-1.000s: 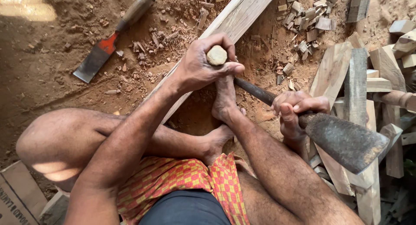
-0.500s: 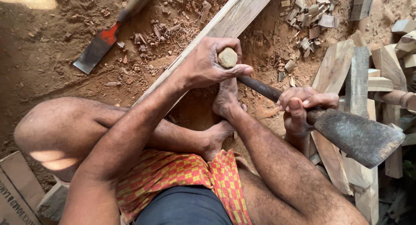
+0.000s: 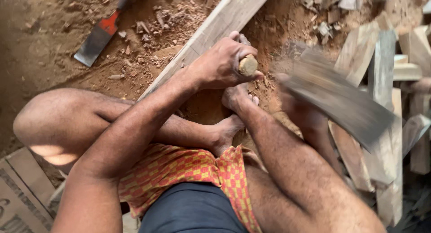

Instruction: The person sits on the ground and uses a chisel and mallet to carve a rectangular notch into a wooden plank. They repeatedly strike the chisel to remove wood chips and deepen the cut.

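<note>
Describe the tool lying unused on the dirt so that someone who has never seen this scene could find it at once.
Start at the long pale plank running diagonally across the dirt floor, and look to its left, past the scatter of wood chips. There lies a flat-bladed chisel, untouched by either hand. Its red band above a broad grey blade sets it apart from the brown offcuts around it.

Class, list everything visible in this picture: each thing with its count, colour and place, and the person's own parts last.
Wooden peg: one, pale brown, gripped in the left hand.
Hatchet blade: one, dark grey, blurred, at the right hand.
Long plank: one, pale, running diagonally at top centre.
Chisel: one, red and grey, on the dirt at upper left.
Wood offcuts: many, pale, piled at right.
Cardboard: one, brown, lower left.
Left hand: centre.
Right hand: blurred, centre right.
</note>
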